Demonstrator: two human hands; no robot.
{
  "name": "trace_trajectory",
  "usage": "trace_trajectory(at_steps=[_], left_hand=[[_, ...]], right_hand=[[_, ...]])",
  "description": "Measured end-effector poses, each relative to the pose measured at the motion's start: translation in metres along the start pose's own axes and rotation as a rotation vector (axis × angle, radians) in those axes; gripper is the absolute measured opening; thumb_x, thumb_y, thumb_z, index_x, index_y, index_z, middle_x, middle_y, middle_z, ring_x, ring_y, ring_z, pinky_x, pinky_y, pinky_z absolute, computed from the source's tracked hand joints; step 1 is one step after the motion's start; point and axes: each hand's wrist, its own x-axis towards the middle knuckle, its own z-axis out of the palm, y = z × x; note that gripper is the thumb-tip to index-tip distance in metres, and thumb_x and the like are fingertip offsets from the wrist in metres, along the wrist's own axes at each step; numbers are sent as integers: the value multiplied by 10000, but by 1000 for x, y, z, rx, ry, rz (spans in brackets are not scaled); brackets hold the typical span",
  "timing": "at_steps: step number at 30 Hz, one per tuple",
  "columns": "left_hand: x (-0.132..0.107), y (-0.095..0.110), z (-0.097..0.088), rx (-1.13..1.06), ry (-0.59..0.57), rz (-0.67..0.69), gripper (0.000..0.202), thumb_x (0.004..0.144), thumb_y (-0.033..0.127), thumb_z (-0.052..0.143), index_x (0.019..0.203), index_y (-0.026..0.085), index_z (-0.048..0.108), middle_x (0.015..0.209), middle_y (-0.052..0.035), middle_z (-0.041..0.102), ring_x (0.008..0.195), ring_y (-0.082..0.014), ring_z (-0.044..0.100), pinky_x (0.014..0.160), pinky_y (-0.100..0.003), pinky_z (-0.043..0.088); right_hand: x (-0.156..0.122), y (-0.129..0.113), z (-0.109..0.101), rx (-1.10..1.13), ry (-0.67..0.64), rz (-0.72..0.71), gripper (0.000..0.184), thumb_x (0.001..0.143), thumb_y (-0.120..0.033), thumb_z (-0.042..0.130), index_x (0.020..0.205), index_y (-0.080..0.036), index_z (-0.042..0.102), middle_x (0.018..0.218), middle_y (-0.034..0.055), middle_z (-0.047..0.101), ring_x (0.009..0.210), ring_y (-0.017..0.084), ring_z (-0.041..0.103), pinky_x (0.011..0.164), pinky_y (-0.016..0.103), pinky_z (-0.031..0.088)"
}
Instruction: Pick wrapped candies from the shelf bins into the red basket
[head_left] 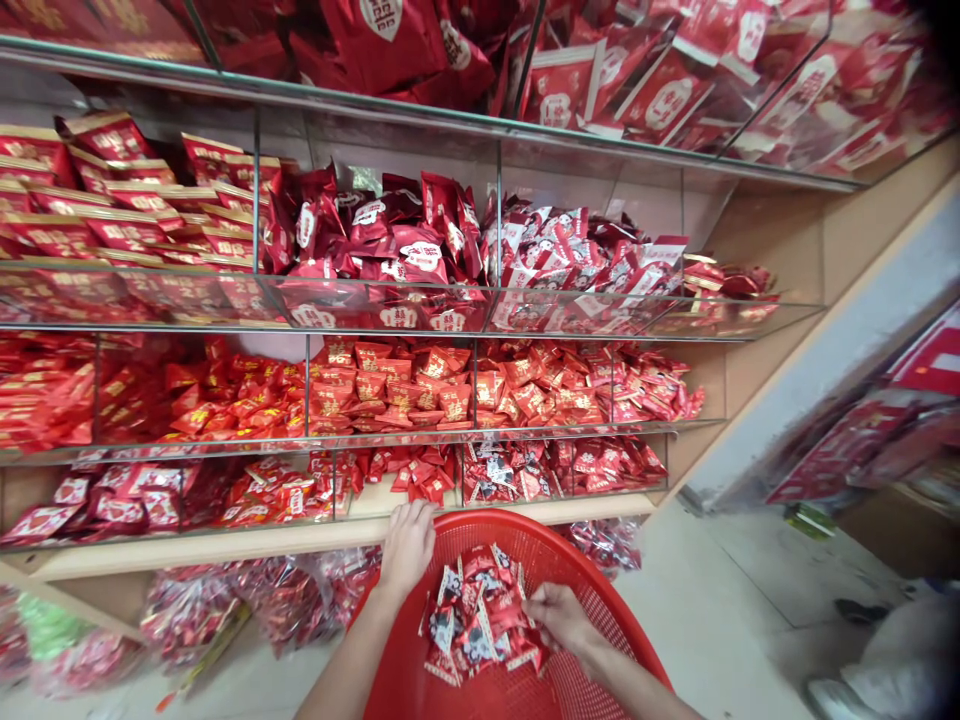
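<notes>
A red plastic mesh basket [517,560] sits right below me, in front of the lowest shelf. My left hand [407,548] grips its far rim. A heap of small red-and-white wrapped sweet packets [472,620] lies inside the basket. My right hand [559,617] reaches in from the right, its fingers pinching at the edge of that heap. Which packet they hold is hard to tell.
Tiered clear acrylic bins [390,390] full of red wrapped sweets stand on a wooden shelf [225,545] ahead. Bulging bags of sweets [259,605] lie below it. A tiled floor [720,620] spreads to the right, with a white shoe [836,697] at the lower right.
</notes>
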Motion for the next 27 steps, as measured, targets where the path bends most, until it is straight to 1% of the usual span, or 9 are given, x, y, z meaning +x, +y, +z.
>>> trace_trajectory(at_steps=[3, 6, 8, 11, 16, 19, 22, 27], left_hand=[[0, 0, 0, 0, -5, -3, 310, 815, 126, 375, 1066, 227, 527, 980, -28, 560, 914, -181, 475, 870, -351, 347], [0, -1, 0, -1, 0, -6, 304, 817, 129, 371, 1057, 226, 530, 981, -30, 559, 909, -182, 478, 862, -351, 351], [0, -1, 1, -4, -1, -4, 300, 818, 131, 370, 1053, 225, 531, 985, -32, 558, 914, -184, 478, 862, -353, 351], [0, -1, 1, -9, -7, -2, 305, 815, 128, 372, 1059, 224, 529, 989, -33, 559, 921, -185, 477, 865, -357, 349], [1, -1, 1, -13, -6, 0, 301, 809, 119, 380, 1051, 219, 528, 985, -31, 562, 919, -181, 475, 871, -354, 346], [1, -1, 1, -14, -7, 1, 300, 811, 117, 373, 1049, 217, 525, 987, -31, 561, 926, -182, 472, 872, -352, 344], [1, 0, 1, -12, -5, 2, 297, 813, 119, 369, 1042, 219, 529, 973, -33, 560, 919, -182, 474, 868, -354, 347], [0, 0, -1, -2, -9, 1, 294, 815, 127, 370, 1041, 222, 532, 969, -32, 555, 912, -180, 474, 868, -353, 349]], right_hand=[[6, 8, 4, -149, 64, -99, 232, 654, -273, 573, 522, -197, 398, 342, -94, 387, 292, 60, 384, 322, 179, 227], [9, 13, 6, -255, 77, -139, 221, 661, -222, 551, 497, -188, 408, 345, -84, 397, 308, 60, 401, 342, 175, 250], [9, 14, 7, -257, 71, -132, 211, 668, -211, 541, 498, -183, 419, 358, -79, 407, 321, 60, 407, 350, 172, 251], [6, 9, 6, -197, 64, -96, 217, 691, -215, 523, 504, -186, 415, 357, -82, 390, 323, 61, 402, 348, 172, 249], [-5, -10, 2, -116, 106, 29, 238, 722, -221, 504, 518, -201, 383, 361, -84, 369, 315, 67, 391, 334, 180, 230], [-11, -18, 0, -141, 117, 66, 244, 730, -214, 507, 517, -198, 388, 371, -76, 378, 312, 65, 391, 330, 182, 212], [-13, -16, 1, -220, 113, 57, 268, 740, -206, 492, 493, -194, 387, 355, -68, 369, 312, 64, 380, 333, 182, 205], [-3, 0, 3, -291, 138, -13, 264, 731, -242, 484, 490, -192, 389, 393, -51, 420, 355, 78, 418, 371, 189, 270]])
